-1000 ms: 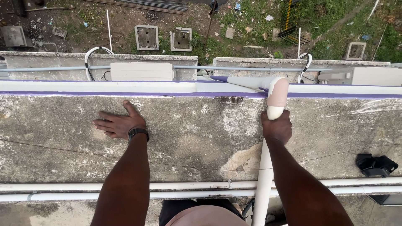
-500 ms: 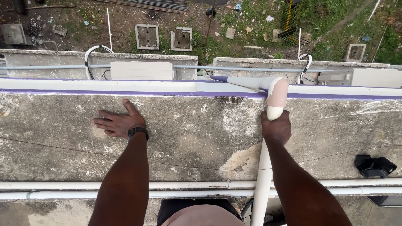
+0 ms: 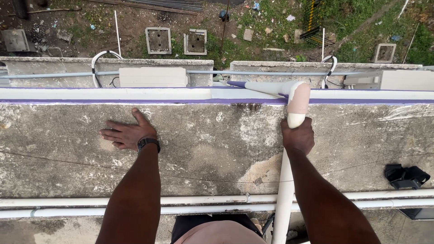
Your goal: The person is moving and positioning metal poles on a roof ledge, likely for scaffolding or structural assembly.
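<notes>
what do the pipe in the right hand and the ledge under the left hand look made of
Pipe: looks like white plastic, probably PVC; smooth, matte, with a moulded elbow on top. The right hand grips it.
Ledge: seems to be concrete or cement render; rough, grey, stained and patchy, with a hairline crack. The left hand lies flat on it.

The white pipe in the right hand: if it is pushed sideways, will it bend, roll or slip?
The white pipe looks stiff, like plastic, so it would probably flex little. Its round, smooth surface could slip or turn in the right hand. The elbow over the ledge probably limits rolling.
</notes>
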